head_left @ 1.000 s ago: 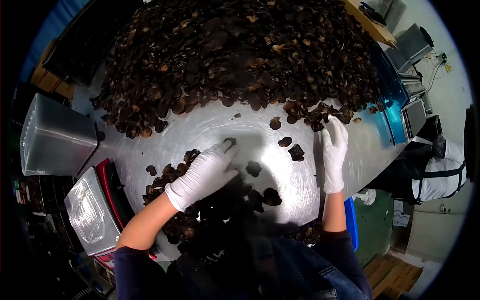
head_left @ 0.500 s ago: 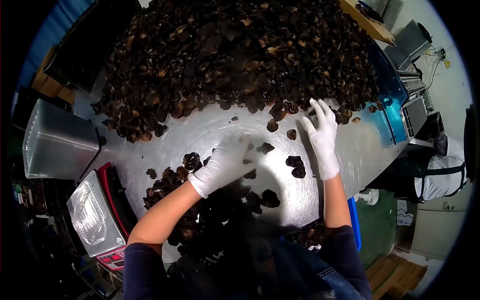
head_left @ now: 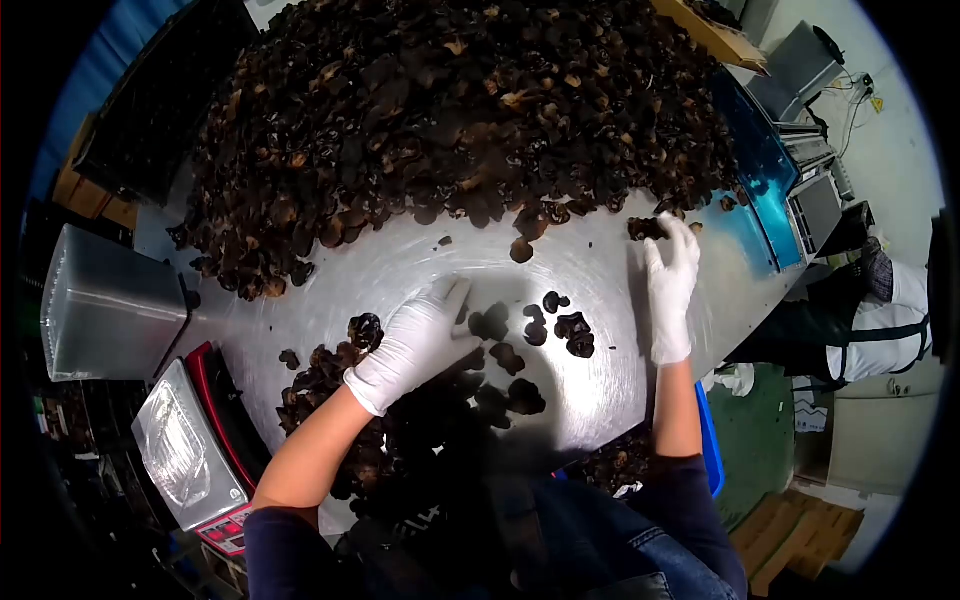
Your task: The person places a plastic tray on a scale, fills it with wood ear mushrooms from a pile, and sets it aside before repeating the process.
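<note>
Dark brown wood ear mushrooms form a big heap [head_left: 450,120] across the back of the metal table [head_left: 400,260]. My left hand [head_left: 412,338], in a white glove, is low over the near side, thumb and fingers apart. Beside its fingertips are loose mushroom pieces [head_left: 490,322]. A darker near pile [head_left: 320,385] extends under and below that wrist, partly in shadow. My right hand [head_left: 674,285], also gloved, reaches toward the heap's right front edge. Its fingers are curved and parted from the thumb, close to a small mushroom clump [head_left: 645,229]. Between the hands lies a mushroom cluster [head_left: 574,334].
On the left are a clear plastic-lined bin [head_left: 115,305] and a red-and-silver scale [head_left: 190,440]. A blue tray [head_left: 765,170] stands at the right edge. Below the table's near edge is a blue crate [head_left: 709,440] with mushrooms beside it. Another person [head_left: 880,320] is at right.
My left hand has drawn back a little to the left. My right hand has shifted right and slightly down. More mushroom pieces now lie between the hands. The view has moved slightly.
</note>
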Available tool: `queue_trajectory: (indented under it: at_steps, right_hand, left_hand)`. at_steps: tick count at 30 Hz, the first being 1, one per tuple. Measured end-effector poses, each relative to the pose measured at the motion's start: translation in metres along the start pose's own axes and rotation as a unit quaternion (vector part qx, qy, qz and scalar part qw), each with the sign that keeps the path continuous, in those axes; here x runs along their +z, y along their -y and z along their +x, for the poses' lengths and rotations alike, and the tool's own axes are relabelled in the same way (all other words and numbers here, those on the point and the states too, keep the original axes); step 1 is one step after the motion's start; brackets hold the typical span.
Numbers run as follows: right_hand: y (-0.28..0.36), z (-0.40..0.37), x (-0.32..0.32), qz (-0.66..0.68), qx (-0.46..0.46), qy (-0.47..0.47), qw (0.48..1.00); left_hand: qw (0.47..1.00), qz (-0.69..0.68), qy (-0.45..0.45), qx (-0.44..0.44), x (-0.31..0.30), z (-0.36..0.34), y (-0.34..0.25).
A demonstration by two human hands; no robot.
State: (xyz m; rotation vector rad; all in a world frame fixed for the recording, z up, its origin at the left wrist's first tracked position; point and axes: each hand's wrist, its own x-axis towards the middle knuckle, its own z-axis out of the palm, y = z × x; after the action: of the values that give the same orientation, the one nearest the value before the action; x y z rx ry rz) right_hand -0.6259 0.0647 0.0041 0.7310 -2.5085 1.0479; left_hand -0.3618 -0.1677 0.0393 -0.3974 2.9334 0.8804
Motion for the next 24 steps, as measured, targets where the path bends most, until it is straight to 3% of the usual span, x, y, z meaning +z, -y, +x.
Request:
queue_trajectory:
  at_steps: [2,5,8,12,14,15,16,18,19,20,22,24]
  right_hand:
    - [-0.037,0.023,0.021,-0.098,0.023,-0.058,0.993]
    - [-0.045,0.027,0.028,-0.153,-0.051,0.030,0.986]
    - [-0.022,-0.001,0.002,-0.009,-0.093,0.070,0.993]
    - [0.060,-0.034,-0.052,0.175,0.031,0.306,0.935]
    - [0.067,-0.019,-0.042,0.117,-0.094,0.240,0.959]
    - [0.065,-0.010,-0.024,0.147,-0.014,0.206,0.967]
    - [0.061,0.005,-0.006,0.122,-0.045,0.175,0.976]
    - [0.038,0.028,0.046,-0.014,-0.075,0.130,0.989]
    - [0.037,0.036,0.064,-0.064,-0.082,0.157,0.982]
    - [0.042,0.034,0.074,-0.069,-0.119,0.159,0.978]
    - [0.063,0.028,0.076,-0.090,-0.146,0.225,0.959]
    - [0.084,0.007,0.048,0.030,-0.190,0.272,0.943]
  left_hand:
    - [1.000,0.008,-0.016,0.005,0.002,0.001,0.000]
    - [1.000,0.009,0.002,-0.018,0.004,-0.002,0.001]
    - [1.000,0.017,-0.009,-0.013,0.011,-0.006,0.004]
    - [0.993,0.114,-0.033,0.020,0.015,-0.006,0.000]
    - [0.997,0.067,0.018,-0.013,0.004,0.000,-0.010]
    - [0.996,0.085,0.023,-0.010,0.002,0.004,-0.011]
    - [0.996,0.087,0.024,-0.010,0.002,0.012,-0.010]
    - [0.998,-0.002,-0.030,-0.059,0.007,0.030,-0.008]
    - [0.997,0.041,-0.060,-0.006,0.002,0.038,-0.018]
    - [0.997,0.041,-0.059,-0.008,0.011,0.052,-0.015]
    - [0.976,-0.009,-0.218,0.017,0.036,0.075,-0.004]
    - [0.974,-0.050,-0.216,0.039,0.043,0.077,-0.003]
